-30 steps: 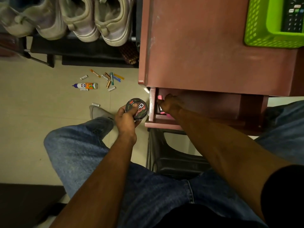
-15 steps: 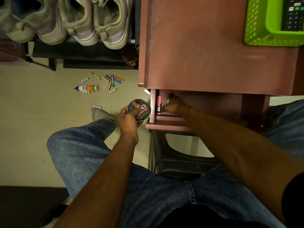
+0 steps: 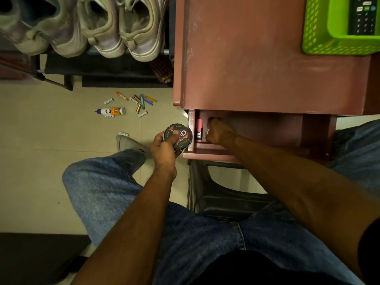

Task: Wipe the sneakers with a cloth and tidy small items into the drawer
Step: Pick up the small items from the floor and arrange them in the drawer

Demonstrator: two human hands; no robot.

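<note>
Mid-tidying, the left hand [image 3: 164, 150] grips a round tin [image 3: 178, 137] at the drawer's [image 3: 207, 154] nine o'clock edge; the right hand [image 3: 220, 131] reaches inside, grip unclear; the tin likely goes in next

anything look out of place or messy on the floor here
Yes. Small items lie scattered on the floor below the sneakers: a glue bottle on its side, batteries and small sticks pointing every way. One battery lies apart near the foot.

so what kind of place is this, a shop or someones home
Most likely a home, perhaps an entryway or bedroom corner: worn sneakers lined on a low shoe rack, a reddish drawer cabinet bearing a green basket with a remote, and a tiled floor.
</note>
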